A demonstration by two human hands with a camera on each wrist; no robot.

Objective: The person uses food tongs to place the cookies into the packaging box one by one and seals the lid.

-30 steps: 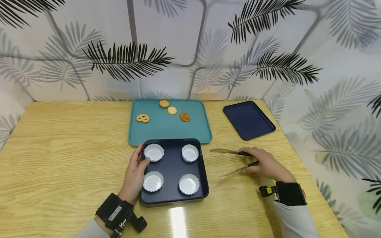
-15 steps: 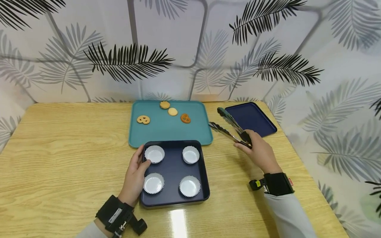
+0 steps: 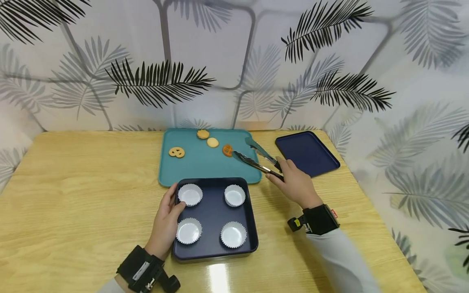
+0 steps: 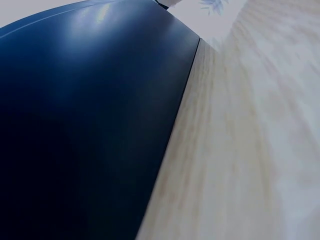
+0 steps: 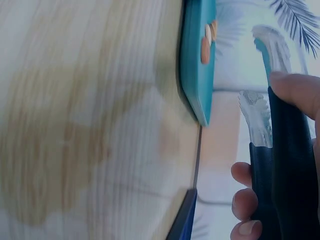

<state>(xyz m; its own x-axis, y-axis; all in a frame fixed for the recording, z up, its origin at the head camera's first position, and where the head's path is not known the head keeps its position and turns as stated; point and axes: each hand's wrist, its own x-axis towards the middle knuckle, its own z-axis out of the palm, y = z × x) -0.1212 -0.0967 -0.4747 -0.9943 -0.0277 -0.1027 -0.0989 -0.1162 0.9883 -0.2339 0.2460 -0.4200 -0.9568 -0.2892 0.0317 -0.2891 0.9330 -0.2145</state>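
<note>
My left hand holds the left rim of a deep navy baking pan, thumb over the edge. Its dark outer wall fills much of the left wrist view. Inside stand several white fluted paper cups. In my right hand is a pair of tongs, gripped by the black handles, arms spread. The tongs reach over the right part of a teal tray; the nearer tip is right at a brown pretzel-shaped cookie.
A pale pretzel-shaped cookie, a round cookie and a scalloped cookie lie on the teal tray. To its right is a small flat navy tray. A leaf-patterned curtain hangs behind the wooden table.
My right hand has carried the tongs up and leftward, from the table right of the pan to over the teal tray. The left hand and the pan have stayed in place.
</note>
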